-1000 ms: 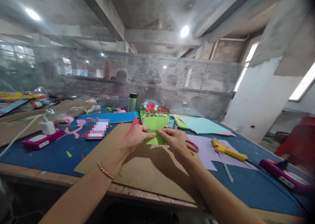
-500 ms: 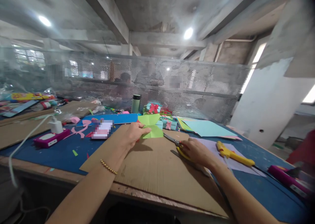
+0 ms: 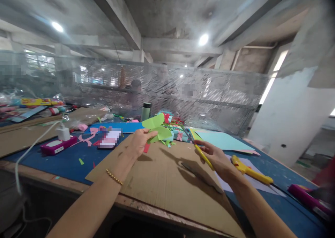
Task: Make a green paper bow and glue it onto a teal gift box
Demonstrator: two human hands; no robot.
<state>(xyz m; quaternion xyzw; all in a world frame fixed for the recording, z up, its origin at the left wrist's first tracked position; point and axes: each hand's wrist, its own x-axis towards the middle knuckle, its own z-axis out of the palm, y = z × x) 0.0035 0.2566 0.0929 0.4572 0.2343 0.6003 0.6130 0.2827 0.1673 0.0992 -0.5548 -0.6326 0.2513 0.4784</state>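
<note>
Our left hand (image 3: 141, 141) pinches green paper (image 3: 162, 133) (probably light, easily creased, best held edgewise) near the far edge of the cardboard (image 3: 162, 182); our right hand (image 3: 215, 158) grips scissors (image 3: 204, 157).

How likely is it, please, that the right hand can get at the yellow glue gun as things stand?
Probably yes: the glue gun lies near the right hand with nothing seen covering it, though that hand, holding scissors, might need freeing first.

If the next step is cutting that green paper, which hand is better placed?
The right hand, most likely: it holds the scissors up off the cardboard. The left hand pinches the green paper, so it looks better placed to steady it than to cut.
</note>
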